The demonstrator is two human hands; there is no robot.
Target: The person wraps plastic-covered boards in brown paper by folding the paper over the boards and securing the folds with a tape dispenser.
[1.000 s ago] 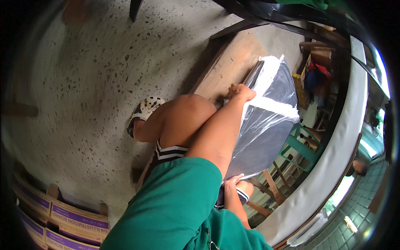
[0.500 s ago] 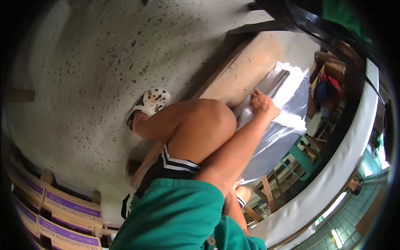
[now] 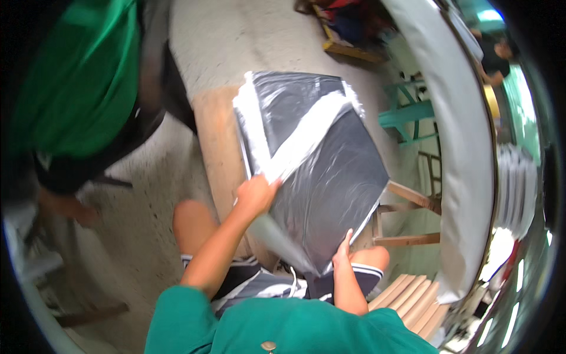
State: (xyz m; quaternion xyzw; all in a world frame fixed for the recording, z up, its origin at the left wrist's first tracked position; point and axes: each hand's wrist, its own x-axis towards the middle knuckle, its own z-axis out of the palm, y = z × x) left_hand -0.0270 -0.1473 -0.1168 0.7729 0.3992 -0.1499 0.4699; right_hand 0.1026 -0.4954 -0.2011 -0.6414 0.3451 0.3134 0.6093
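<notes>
Gripping the left edge of the dark film-wrapped package [image 3: 330,159], the left hand [image 3: 257,194] has its fingers curled at the end of the diagonal white band [image 3: 309,133]. The right hand [image 3: 343,253] contacts the lower right edge, thumb extended along it; its other fingers are hidden, so their closure cannot be determined. The package lies tilted before the person, its near corner above the lap and its upper left side over the wooden bench [image 3: 217,130]. A green stool [image 3: 408,113] stands right of the package. A person in a green shirt [image 3: 88,82] occupies the upper left.
</notes>
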